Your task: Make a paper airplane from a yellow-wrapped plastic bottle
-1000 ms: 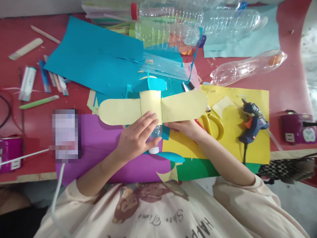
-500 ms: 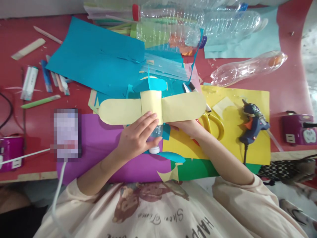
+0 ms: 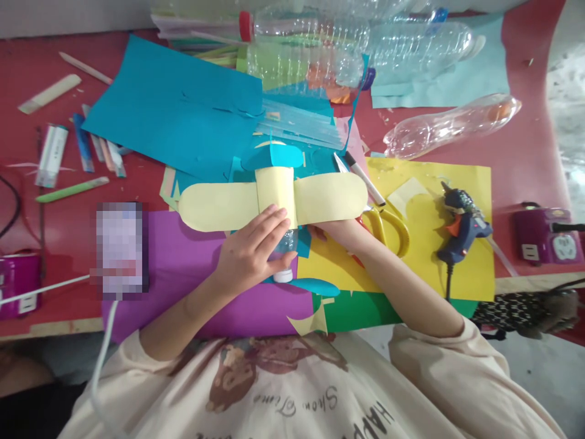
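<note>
A small plastic bottle (image 3: 287, 241) with a white cap (image 3: 283, 276) lies in front of me, cap toward me. Pale yellow paper is wrapped round its middle, with a rounded wing on each side, the left wing (image 3: 218, 206) and the right wing (image 3: 331, 198). Blue paper fins (image 3: 287, 156) stand at its far end. My left hand (image 3: 255, 247) grips the bottle, fingers on the yellow wrap and thumb beside the neck. My right hand (image 3: 340, 235) is beneath the right wing, its fingers mostly hidden. A blue paper oval (image 3: 315, 286) lies near the cap.
Yellow-handled scissors (image 3: 397, 235) and a marker (image 3: 365, 178) lie to the right, with a glue gun (image 3: 464, 228) beyond. Clear bottles (image 3: 311, 52) fill the back. A phone (image 3: 122, 247) with a white cable sits left, near several pens (image 3: 52, 155). Blue paper (image 3: 178, 100) lies behind.
The right wing's tip has drawn inward and now curves more, uncovering more of the marker and scissors. My right hand has shifted slightly under it. My left hand keeps its grip on the bottle.
</note>
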`<state>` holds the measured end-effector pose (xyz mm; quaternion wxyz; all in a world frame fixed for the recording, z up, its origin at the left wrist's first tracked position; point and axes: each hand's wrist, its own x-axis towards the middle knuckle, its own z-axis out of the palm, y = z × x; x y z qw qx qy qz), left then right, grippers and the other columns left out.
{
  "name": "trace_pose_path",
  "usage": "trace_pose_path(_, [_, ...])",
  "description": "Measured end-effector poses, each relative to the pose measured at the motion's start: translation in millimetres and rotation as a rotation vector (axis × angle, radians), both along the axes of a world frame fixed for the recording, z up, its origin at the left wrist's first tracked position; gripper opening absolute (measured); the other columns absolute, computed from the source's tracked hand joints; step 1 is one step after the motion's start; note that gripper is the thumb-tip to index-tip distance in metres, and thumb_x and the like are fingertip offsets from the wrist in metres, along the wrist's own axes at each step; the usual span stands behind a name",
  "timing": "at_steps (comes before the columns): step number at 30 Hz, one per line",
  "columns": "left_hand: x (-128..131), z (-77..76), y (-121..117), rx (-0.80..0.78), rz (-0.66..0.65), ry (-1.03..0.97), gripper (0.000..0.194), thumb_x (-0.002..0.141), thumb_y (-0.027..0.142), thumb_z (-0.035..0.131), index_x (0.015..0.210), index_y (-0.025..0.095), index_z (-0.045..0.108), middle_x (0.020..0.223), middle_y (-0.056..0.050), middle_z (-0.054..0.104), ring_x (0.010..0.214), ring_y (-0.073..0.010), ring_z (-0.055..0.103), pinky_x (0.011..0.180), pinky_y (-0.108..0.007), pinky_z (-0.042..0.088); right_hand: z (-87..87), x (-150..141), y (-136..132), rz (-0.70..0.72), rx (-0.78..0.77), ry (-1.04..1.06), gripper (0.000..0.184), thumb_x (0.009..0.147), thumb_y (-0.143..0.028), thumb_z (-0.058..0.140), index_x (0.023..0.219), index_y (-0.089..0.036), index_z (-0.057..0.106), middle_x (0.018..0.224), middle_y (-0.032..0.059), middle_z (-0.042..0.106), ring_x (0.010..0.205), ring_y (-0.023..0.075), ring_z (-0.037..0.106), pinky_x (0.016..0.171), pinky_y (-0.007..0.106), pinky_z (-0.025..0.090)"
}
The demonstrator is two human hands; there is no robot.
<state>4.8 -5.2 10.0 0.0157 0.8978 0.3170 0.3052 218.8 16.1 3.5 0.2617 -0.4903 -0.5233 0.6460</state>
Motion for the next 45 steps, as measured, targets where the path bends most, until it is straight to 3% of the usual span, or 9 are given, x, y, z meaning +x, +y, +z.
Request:
trace_pose_path(8, [3, -4.4, 2, 0.066, 0.001, -0.014, 0.047, 0.09, 0.04, 0.064, 0.128, 0.014, 0.055, 0.12, -0.014, 0.071, 0.119, -0.0271, 0.066, 0.097, -0.036, 0.059, -0.5, 1, -8, -0.048, 0.024, -0.042, 0.029, 0.083, -0.041, 0.055, 0.062, -0.022, 0.052, 0.055, -0.0006, 0.053, 0.051, 0.0124, 0.046, 0.059, 0.032, 0.044])
trace_pose_path(13, [1, -7.1, 2, -0.148, 0.041, -0.037, 0.048, 0.101, 0.042, 0.042, 0.142, 0.018, 0.043, 0.138, -0.018, 0.059, 0.137, -0.0276, 0.05, 0.108, -0.043, 0.05, 8.1, -1, -18, -0.042, 0.079, -0.041, 0.039, 0.075, -0.05, 0.069, 0.095, -0.018, 0.059, 0.087, 0.0054, 0.065, 0.076, 0.0178, 0.06, 0.068, 0.032, 0.049])
trace_pose_path(19, [0, -10.3, 0, -0.39, -0.182, -0.124, 0.066, 0.099, 0.059, 0.029, 0.154, 0.023, 0.023, 0.157, -0.02, 0.035, 0.149, -0.0325, 0.031, 0.113, -0.053, 0.041, 11.4, -2, -18, -0.083, 0.192, -0.248, 0.049, 0.068, -0.053, 0.077, 0.096, -0.02, 0.052, 0.084, 0.002, 0.056, 0.072, 0.0163, 0.055, 0.061, 0.03, 0.044])
trace_pose_path(24, [-5, -18.2, 6, -0.318, -0.268, -0.141, 0.058, 0.1, 0.055, 0.029, 0.151, 0.028, 0.032, 0.151, -0.014, 0.047, 0.142, -0.0262, 0.044, 0.115, -0.047, 0.039, 12.6, 4, 2, -0.122, 0.15, -0.32, 0.049, 0.061, -0.038, 0.083, 0.094, -0.02, 0.052, 0.08, 0.0001, 0.057, 0.07, 0.0164, 0.055, 0.061, 0.031, 0.043])
trace_pose_path(29, [-30, -11.2, 27, -0.066, 0.149, -0.492, 0.04, 0.104, 0.038, 0.025, 0.126, 0.031, 0.057, 0.12, -0.004, 0.069, 0.116, -0.0173, 0.063, 0.103, -0.037, 0.049, 35.4, 40, 40, -0.239, 0.237, -0.18, 0.037, 0.071, -0.023, 0.078, 0.1, -0.019, 0.056, 0.096, 0.0039, 0.066, 0.088, 0.0172, 0.064, 0.076, 0.033, 0.05])
trace_pose_path(33, [-62, 0.7, 52, -0.34, 0.574, -0.354, 0.02, 0.093, 0.032, 0.047, 0.096, 0.021, 0.064, 0.097, -0.005, 0.069, 0.095, -0.0194, 0.067, 0.084, -0.035, 0.055, 63.3, 75, 63, -0.313, 0.423, -0.38, 0.033, 0.079, -0.024, 0.074, 0.109, -0.018, 0.06, 0.103, 0.0046, 0.072, 0.092, 0.0159, 0.066, 0.081, 0.04, 0.048])
trace_pose_path(36, [-81, 0.6, 63, -0.519, 0.626, -0.128, 0.013, 0.083, 0.037, 0.06, 0.085, 0.024, 0.062, 0.089, -0.002, 0.068, 0.081, -0.0196, 0.065, 0.076, -0.036, 0.054, 76.2, 84, 68, -0.306, 0.456, -0.473, 0.033, 0.082, -0.028, 0.069, 0.112, -0.016, 0.061, 0.1, 0.003, 0.073, 0.091, 0.0162, 0.068, 0.077, 0.042, 0.046])
trace_pose_path(39, [-93, -6.3, 65, -0.542, 0.658, 0.006, 0.034, 0.071, 0.042, 0.073, 0.096, 0.023, 0.061, 0.103, -0.007, 0.065, 0.092, -0.0269, 0.065, 0.081, -0.043, 0.054, 78.2, 77, 65, -0.248, 0.374, -0.422, 0.029, 0.084, -0.023, 0.067, 0.112, -0.014, 0.062, 0.099, 0.002, 0.073, 0.093, 0.0171, 0.069, 0.079, 0.041, 0.046])
trace_pose_path(45, [-101, -14.2, 66, -0.553, 0.627, 0.088, 0.034, 0.062, 0.047, 0.08, 0.072, 0.023, 0.057, 0.09, -0.009, 0.063, 0.095, -0.0345, 0.062, 0.082, -0.048, 0.054, 56.8, 59, 70, -0.048, 0.167, -0.205, 0.028, 0.074, -0.011, 0.073, 0.101, -0.014, 0.065, 0.094, -0.0007, 0.07, 0.089, 0.0123, 0.064, 0.082, 0.031, 0.049])
